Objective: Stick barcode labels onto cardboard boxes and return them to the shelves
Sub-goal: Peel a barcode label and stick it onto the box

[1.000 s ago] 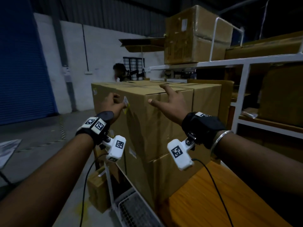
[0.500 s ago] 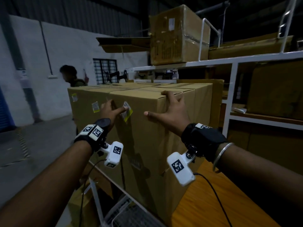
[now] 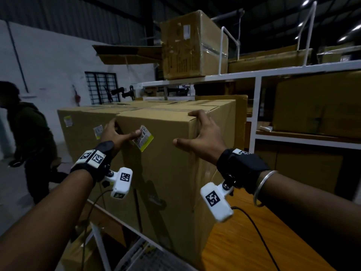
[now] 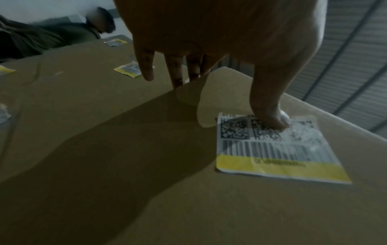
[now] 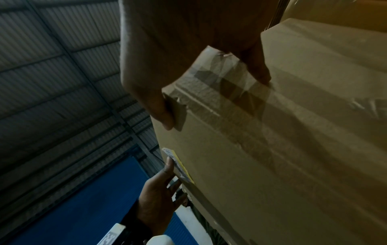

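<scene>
On the near face of the big cardboard box (image 3: 175, 173) sits the barcode label (image 3: 144, 138), white with a yellow strip, high up near the left edge. Our left hand (image 3: 115, 133) presses it with the thumb tip — the other fingers lie straight, reaching round the box's left corner. Our right hand (image 3: 203, 137) is spread flat over the top right corner, fingers on the lid, thumb on the front. Box stands on a white shelf frame (image 3: 257, 118). Neighbouring box (image 3: 82, 137) carries two similar labels. A person in dark clothes (image 3: 29, 137) stands at far left.
</scene>
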